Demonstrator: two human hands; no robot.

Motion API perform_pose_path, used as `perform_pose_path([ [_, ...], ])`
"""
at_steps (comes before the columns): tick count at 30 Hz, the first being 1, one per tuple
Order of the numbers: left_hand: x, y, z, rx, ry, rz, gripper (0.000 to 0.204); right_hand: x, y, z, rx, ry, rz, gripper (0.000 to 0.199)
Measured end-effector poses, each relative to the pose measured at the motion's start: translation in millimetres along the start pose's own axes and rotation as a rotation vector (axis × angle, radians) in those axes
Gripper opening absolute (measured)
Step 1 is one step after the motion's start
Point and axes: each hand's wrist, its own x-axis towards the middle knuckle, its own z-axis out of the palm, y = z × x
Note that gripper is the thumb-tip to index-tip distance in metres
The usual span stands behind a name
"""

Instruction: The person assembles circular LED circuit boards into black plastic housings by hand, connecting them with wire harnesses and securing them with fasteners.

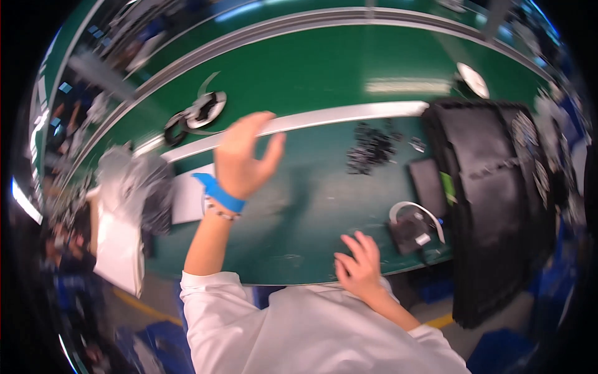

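Observation:
My left hand (pixel 242 159), with a blue wristband (pixel 225 196) and a beaded bracelet at the wrist, is raised over the left part of the green table (pixel 293 218). Its thumb stands apart from the fingers and nothing shows in its grasp. Beside its wrist lies a white sheet (pixel 187 198). Near the front edge, my right hand (pixel 361 267) hovers with fingers spread, holding nothing. A heap of small black parts (pixel 370 149) lies farther back on the right. Closest on that hand's right is a dark box with a white label (pixel 408 234), a pale curved strip around its top.
Stacked black trays (pixel 489 162) stand at the right edge, next to a dark flat block (pixel 427 184). Clear plastic bags (pixel 124 181) are at the left. A pale rail (pixel 349 113) borders the green surface behind, where a reel of tape (pixel 208 109) and a white round object (pixel 473 80) lie.

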Motion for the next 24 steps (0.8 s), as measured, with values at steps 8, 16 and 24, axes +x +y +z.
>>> perform_pose_path([
  [8,-91,-209,-205,0.832,-0.552,-0.84,0.02,-4,-4,-10,-0.096,-0.099,-0.009,0.014],
  [16,-139,-276,-156,0.576,-0.805,-1.023,0.11,-4,-2,-3,-0.135,-0.108,-0.01,0.014],
  [24,-140,-271,-135,0.645,-0.835,-0.897,0.058,-5,-2,-5,-0.181,-0.13,0.031,0.014],
])
